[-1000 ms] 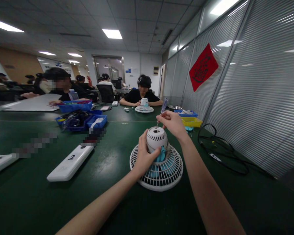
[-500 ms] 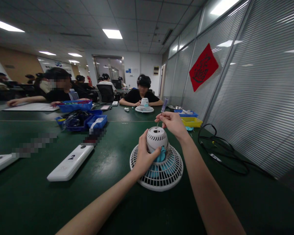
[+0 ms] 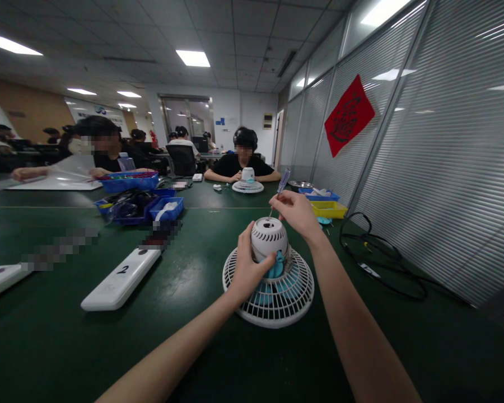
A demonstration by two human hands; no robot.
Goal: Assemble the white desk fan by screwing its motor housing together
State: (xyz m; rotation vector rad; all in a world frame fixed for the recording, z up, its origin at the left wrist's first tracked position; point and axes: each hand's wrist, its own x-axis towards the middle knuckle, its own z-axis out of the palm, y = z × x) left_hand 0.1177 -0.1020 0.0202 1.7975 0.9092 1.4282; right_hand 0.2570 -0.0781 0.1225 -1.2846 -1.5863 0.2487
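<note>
The left hand (image 3: 249, 266) curves spread fingers around the white housing (image 3: 269, 239) of a fan (image 3: 275, 318) resting grille-down on the green tabletop (image 3: 180, 347). The right hand (image 3: 297, 212) pinches a tilted screwdriver (image 3: 284, 181), fingers closed, its tip at the housing's top.

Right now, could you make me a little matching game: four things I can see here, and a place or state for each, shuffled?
Things:
1. Left hand
2. Screwdriver
3. Yellow tray
4. Red poster

Places and states:
A. Bears dark characters
B. Gripping the white fan housing
C. On the table, right of the screwdriver
D. Held in the right hand

Pairs: 1-B, 2-D, 3-C, 4-A.
</note>
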